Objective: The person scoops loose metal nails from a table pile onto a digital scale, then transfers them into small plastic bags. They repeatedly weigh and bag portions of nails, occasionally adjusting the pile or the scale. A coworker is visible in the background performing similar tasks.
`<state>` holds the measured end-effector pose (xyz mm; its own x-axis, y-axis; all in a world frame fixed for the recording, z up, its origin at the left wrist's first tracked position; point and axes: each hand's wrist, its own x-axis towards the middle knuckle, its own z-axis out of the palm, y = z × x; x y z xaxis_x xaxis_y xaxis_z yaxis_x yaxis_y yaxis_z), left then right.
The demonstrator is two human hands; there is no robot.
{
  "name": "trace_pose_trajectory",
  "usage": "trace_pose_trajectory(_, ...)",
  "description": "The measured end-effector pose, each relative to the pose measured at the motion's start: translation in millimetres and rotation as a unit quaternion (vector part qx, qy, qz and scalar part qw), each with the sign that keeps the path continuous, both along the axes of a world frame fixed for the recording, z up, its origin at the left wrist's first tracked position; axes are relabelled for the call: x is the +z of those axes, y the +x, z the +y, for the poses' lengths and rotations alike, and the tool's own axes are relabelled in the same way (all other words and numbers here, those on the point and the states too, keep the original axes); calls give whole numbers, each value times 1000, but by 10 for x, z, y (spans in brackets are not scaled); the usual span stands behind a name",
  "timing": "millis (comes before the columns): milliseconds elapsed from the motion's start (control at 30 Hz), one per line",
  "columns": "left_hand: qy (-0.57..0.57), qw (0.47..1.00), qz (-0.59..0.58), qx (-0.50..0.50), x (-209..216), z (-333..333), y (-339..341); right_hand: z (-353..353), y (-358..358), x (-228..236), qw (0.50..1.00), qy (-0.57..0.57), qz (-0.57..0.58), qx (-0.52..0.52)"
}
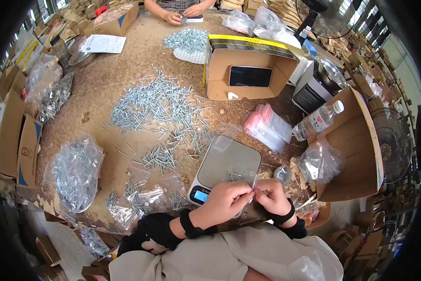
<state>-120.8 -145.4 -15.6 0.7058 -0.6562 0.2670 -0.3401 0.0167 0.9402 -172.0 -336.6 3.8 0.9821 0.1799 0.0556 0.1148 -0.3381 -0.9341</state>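
My left hand (227,202) and my right hand (272,199) meet over the near edge of a digital scale (228,157). Their fingertips are pinched on the edge of a small clear plastic bag (249,183), mostly hidden behind the hands. Several screws (235,175) show at the near part of the steel weighing plate; whether they lie inside the bag is hard to tell. The scale's lit display (201,195) sits left of my left hand. Just beyond my right hand stands a small round cup (282,174) with metal pieces in it.
Loose screws (154,105) are heaped mid-table. Filled bags (77,173) lie left, with smaller ones (154,199) nearer. Empty zip bags (268,129), a water bottle (319,121) and an open carton (353,150) are right. A box holds a phone (250,76). Opposite, another person's hands (184,16) work.
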Motion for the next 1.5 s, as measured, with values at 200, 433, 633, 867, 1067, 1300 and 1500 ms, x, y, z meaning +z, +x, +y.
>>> trace_pose_trajectory(200,-46,995,-79,46,131,42,-32,-67,0,-133,991,-46,-4,-129)
trace_pose_trajectory(433,6,988,-150,46,61,35,31,147,19,84,937,-211,-248,-122)
trace_pose_trajectory(633,35,976,-172,132,60,57,93,103,20,116,920,-320,-212,-78)
trace_pose_trajectory(867,185,942,-218,174,-35,153,288,35,45,-40,911,-347,-202,-96)
trace_pose_trajectory(1067,185,941,-228,170,-63,131,302,136,67,48,935,-296,-160,-114)
trace_pose_trajectory(1300,142,960,-176,162,-67,89,294,122,143,-10,926,-318,-192,-68)
trace_pose_trajectory(1500,103,979,-78,156,-131,111,290,82,146,9,944,-259,-201,-27)
